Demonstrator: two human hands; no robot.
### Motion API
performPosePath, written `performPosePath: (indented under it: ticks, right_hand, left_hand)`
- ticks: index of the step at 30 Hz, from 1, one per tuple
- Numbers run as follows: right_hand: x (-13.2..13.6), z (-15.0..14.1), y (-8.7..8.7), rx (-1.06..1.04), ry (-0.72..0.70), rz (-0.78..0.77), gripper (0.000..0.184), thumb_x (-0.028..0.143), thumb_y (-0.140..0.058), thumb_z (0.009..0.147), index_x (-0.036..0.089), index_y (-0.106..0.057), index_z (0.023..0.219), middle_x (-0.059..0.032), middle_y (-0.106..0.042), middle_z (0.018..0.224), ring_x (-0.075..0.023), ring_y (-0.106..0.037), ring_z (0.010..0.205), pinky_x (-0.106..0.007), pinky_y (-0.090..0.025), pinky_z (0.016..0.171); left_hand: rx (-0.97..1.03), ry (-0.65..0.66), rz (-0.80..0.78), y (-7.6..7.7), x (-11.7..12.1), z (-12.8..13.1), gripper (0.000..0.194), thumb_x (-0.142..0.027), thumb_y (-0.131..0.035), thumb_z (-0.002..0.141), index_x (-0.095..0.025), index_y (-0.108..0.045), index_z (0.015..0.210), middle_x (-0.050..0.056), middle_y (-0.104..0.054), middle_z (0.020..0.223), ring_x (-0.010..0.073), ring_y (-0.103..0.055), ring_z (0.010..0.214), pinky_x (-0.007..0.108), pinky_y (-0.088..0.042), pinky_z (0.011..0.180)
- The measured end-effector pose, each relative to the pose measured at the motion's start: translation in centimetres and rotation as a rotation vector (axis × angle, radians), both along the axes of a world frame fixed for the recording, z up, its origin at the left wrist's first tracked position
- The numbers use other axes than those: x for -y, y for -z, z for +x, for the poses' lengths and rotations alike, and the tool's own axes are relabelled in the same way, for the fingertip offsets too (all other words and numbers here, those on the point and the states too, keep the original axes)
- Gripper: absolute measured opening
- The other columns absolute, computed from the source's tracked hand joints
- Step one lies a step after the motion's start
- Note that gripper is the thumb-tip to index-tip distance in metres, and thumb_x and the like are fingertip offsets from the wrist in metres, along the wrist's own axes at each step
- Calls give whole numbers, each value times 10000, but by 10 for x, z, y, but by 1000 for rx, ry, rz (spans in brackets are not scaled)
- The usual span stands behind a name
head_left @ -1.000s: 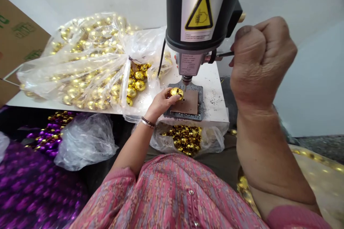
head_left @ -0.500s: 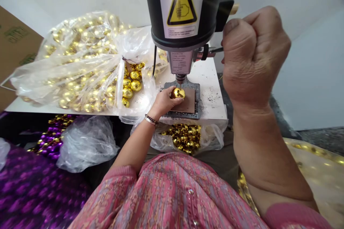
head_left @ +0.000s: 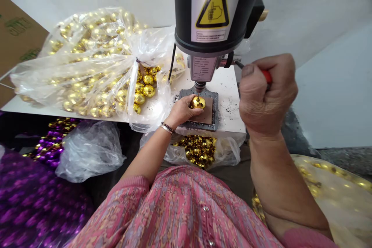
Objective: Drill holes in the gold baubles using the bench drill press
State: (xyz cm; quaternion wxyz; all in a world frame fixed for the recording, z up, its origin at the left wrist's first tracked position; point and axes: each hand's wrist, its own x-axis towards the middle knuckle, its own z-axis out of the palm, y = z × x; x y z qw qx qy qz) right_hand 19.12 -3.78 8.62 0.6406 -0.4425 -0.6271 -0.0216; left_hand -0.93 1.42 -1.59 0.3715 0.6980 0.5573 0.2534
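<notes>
My left hand (head_left: 185,111) pinches a shiny gold faceted ball (head_left: 198,102) from its left side, thumb in front. The ball rests on a brown board (head_left: 207,113) over the grey base (head_left: 215,102) of a small drill press (head_left: 217,11). The thin drill bit (head_left: 198,95) reaches down to the top of the ball; whether it has gone in, I cannot tell. My right hand (head_left: 266,93) is wrapped round the drill press's feed lever (head_left: 266,76), whose red grip shows between the fingers.
A large clear bag of gold balls (head_left: 95,66) lies on the white table (head_left: 231,112) at left, its mouth open. Below the table edge, more gold balls (head_left: 199,149) sit in a plastic bag. Purple balls (head_left: 35,205) lie at lower left. A carton (head_left: 17,42) stands far left.
My right hand has come down with the lever. The ball now shows a different face under the bit, still in my left hand. The view has shifted slightly.
</notes>
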Motion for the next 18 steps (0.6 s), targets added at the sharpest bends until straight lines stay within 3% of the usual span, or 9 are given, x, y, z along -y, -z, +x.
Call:
performPosePath:
  ticks: [11, 18]
  right_hand:
    - [2, 5, 29, 53, 82, -78, 436, 626, -506, 1157, 262, -655, 967, -2, -545, 829, -121, -541, 761, -288, -498, 744]
    - [-2, -2, 48, 2, 179, 112, 410, 578, -496, 1185, 267, -690, 1001, 4, -621, 843, -115, -573, 741, -283, -512, 730]
  left_hand:
    - [3, -11, 1, 4, 0, 2, 521, -262, -974, 832, -196, -868, 1338, 66, -881, 1205, 249, -775, 1046, 344, -616, 977]
    - [-27, -31, 35, 9, 1, 4, 569, -262, -1017, 826, -213, -866, 1372, 95, -863, 1289, 275, -782, 1130, 378, -632, 1056]
